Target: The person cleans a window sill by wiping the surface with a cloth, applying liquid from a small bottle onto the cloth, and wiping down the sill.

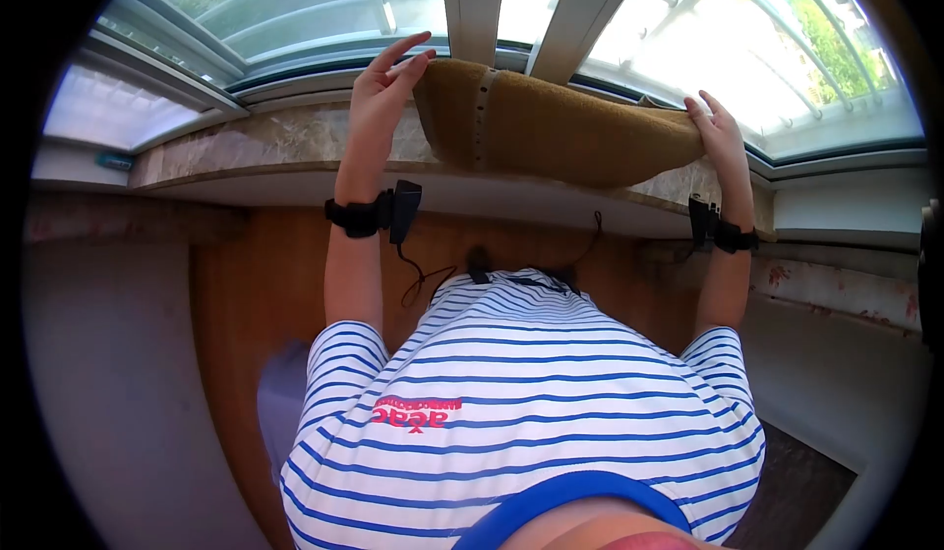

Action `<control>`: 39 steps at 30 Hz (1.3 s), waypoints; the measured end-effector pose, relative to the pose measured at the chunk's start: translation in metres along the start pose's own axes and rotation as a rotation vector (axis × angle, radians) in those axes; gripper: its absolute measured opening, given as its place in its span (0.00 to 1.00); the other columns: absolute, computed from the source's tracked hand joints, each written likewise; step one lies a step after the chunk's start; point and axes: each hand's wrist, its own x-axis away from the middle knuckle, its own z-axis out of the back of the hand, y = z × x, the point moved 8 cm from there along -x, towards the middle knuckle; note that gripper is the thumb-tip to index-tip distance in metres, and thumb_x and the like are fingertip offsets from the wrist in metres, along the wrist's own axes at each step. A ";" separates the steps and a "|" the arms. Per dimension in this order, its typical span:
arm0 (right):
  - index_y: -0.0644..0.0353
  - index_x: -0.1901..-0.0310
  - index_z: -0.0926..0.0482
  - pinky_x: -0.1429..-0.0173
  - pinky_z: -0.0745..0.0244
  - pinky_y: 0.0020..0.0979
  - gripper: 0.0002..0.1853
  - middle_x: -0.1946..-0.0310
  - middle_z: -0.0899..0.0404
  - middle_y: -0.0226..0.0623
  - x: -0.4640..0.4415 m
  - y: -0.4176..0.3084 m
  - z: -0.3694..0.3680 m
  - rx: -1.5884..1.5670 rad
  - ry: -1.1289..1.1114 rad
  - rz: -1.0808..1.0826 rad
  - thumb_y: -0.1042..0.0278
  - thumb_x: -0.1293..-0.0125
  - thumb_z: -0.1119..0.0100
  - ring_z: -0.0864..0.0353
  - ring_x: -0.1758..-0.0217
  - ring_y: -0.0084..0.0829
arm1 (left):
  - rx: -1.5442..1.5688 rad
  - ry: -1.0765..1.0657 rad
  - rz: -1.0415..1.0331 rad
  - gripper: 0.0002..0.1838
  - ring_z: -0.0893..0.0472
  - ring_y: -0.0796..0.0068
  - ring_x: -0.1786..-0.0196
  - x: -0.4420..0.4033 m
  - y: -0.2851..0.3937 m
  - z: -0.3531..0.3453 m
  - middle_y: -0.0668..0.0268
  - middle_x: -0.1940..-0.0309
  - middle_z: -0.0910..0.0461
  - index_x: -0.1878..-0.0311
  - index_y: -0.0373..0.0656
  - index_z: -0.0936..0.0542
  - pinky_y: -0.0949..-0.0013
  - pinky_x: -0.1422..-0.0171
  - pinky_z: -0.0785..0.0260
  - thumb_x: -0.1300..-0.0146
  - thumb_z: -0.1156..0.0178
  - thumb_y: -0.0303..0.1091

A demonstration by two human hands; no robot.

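Observation:
A brown towel with a pale dotted band near its left end is stretched between my hands, over the stone window sill. My left hand grips its upper left corner; the index finger sticks out and some fingers are hidden behind the cloth. At the opposite end, my right hand is closed on the edge, thumb and fingers at the upper right corner. The towel's lower edge hangs in front of the sill's front edge.
Behind the marble-patterned sill stand sliding windows with a thick white frame and bars outside. A small teal object lies at far left. Black straps with devices and cords are on both wrists. Wooden floor shows below.

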 end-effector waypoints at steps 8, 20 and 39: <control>0.57 0.24 0.39 0.46 0.29 0.22 0.29 0.53 0.18 0.34 0.072 -0.051 0.004 -0.603 -0.282 0.135 0.63 0.22 0.45 0.23 0.50 0.17 | -0.143 -0.154 -0.325 0.20 0.17 0.79 0.49 0.029 0.031 0.006 0.60 0.48 0.14 0.35 0.40 0.22 0.77 0.45 0.29 0.26 0.40 0.35; 0.61 0.39 0.22 0.45 0.31 0.19 0.16 0.53 0.19 0.22 0.180 0.062 -0.114 -0.630 -0.041 -0.164 0.68 0.24 0.44 0.25 0.52 0.14 | -0.341 -0.103 0.200 0.09 0.21 0.83 0.53 0.128 -0.117 0.051 0.70 0.54 0.22 0.51 0.37 0.16 0.80 0.50 0.30 0.33 0.35 0.23; 0.63 0.51 0.14 0.55 0.27 0.24 0.12 0.58 0.17 0.33 0.114 -0.058 -0.003 -0.096 0.008 0.313 0.77 0.37 0.33 0.21 0.59 0.22 | -0.902 0.119 -0.720 0.08 0.18 0.65 0.59 0.045 0.056 -0.003 0.66 0.67 0.15 0.60 0.41 0.15 0.65 0.54 0.27 0.43 0.28 0.27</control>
